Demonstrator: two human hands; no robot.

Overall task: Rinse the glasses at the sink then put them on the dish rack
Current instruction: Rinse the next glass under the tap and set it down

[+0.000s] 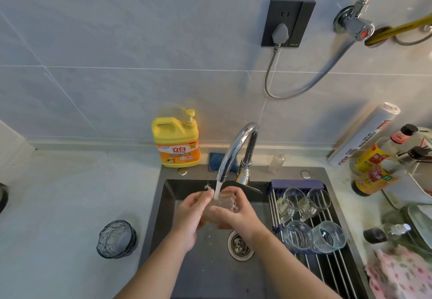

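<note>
Far left on the surface (58, 205): one smoky textured glass (117, 239), upright, mouth up, untouched, well apart from both hands; probably next for rinsing.

Further right, inside the dark sink (163, 207) and under the running faucet (236, 149): one clear glass (222, 204), caught between the left hand (190, 217) and the right hand (236, 217). Fingers (203, 197) of both curled round it, left from the left side, right from the right with the thumb across the front; clamped on the glass, not spread. Stream (217, 190) landing at its upper end, so mouth apparently up and long axis near upright, though too transparent and too covered to tell for sure. Rinsing in hand, placing not yet done.

Right again, laid over the sink's right part: one dish rack (327, 266) of metal rods, carrying four clear glasses. At the back, two handled glasses (291, 200), (316, 199); nearer, two tumblers (298, 233), (328, 235). Bare rods at the near end.

Rack to the right of the held glass, hence right hand nearer and the likelier carrier. Count: six glasses in all, one rack, one faucet.
</note>
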